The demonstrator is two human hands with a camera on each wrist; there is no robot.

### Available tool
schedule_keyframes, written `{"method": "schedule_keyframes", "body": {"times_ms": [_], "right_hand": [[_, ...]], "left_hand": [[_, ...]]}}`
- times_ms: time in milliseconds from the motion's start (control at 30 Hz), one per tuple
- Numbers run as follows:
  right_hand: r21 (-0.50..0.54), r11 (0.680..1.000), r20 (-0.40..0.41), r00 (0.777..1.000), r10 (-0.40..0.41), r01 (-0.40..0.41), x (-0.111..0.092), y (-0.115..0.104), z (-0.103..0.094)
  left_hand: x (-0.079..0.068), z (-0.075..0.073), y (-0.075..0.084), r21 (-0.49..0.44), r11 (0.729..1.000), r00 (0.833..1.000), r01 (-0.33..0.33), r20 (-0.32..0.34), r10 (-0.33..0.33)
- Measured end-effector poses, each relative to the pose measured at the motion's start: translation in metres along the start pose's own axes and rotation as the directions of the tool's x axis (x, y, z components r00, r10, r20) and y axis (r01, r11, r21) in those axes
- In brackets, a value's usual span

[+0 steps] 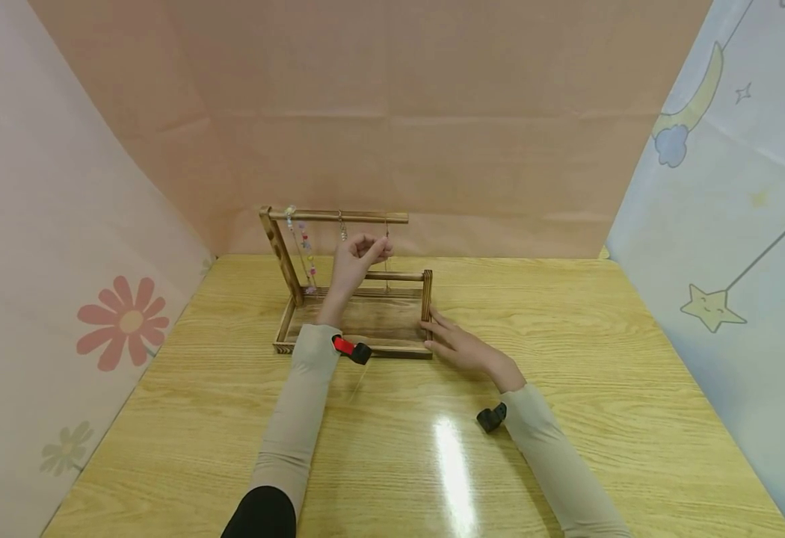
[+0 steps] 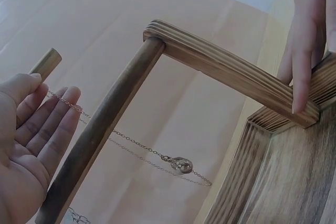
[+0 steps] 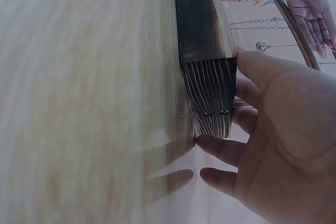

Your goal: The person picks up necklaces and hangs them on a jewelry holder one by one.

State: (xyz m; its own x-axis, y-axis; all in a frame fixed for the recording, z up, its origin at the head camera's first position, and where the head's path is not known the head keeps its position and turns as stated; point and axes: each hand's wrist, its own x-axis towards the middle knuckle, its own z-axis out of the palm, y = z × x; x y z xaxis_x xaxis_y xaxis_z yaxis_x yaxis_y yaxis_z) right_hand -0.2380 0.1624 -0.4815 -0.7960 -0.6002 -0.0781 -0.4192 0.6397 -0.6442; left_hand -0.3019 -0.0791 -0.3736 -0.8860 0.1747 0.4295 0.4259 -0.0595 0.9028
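A brown wooden jewelry stand (image 1: 359,351) has a tray base, a high bar (image 1: 372,217) and a lower bar (image 1: 395,276). A thin chain necklace (image 2: 139,142) with a round pendant (image 2: 181,164) hangs from the high bar near its free end. My left hand (image 1: 355,261) is raised beside that end; thumb and index finger pinch the chain, which runs across the other, loosely extended fingers. At the stand's right end, my right hand (image 1: 460,347) rests its fairly straight fingers against the base and the foot of the short post (image 1: 427,295).
A colorful beaded strand (image 1: 308,254) and another chain (image 1: 342,228) hang farther left on the high bar. The stand is on a wood-grain table (image 1: 534,321), with a peach backdrop (image 1: 487,149) behind it and printed sheets at both sides.
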Motion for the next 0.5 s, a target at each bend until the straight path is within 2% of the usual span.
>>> {"method": "schedule_keyframes", "body": {"times_ms": [267, 500], "right_hand": [[0.003, 1.0, 0.007, 1.0, 0.012, -0.012, -0.0009, -0.0015, 0.0001], [-0.002, 1.0, -0.002, 1.0, -0.001, 0.001, 0.0, -0.0001, -0.0003]], "left_hand": [[-0.0018, -0.0019, -0.003, -0.007, 1.0, 0.999, 0.031, -0.011, -0.031], [-0.0035, -0.003, -0.0006, 0.03, 0.999, 1.0, 0.023, -0.015, -0.023]]}}
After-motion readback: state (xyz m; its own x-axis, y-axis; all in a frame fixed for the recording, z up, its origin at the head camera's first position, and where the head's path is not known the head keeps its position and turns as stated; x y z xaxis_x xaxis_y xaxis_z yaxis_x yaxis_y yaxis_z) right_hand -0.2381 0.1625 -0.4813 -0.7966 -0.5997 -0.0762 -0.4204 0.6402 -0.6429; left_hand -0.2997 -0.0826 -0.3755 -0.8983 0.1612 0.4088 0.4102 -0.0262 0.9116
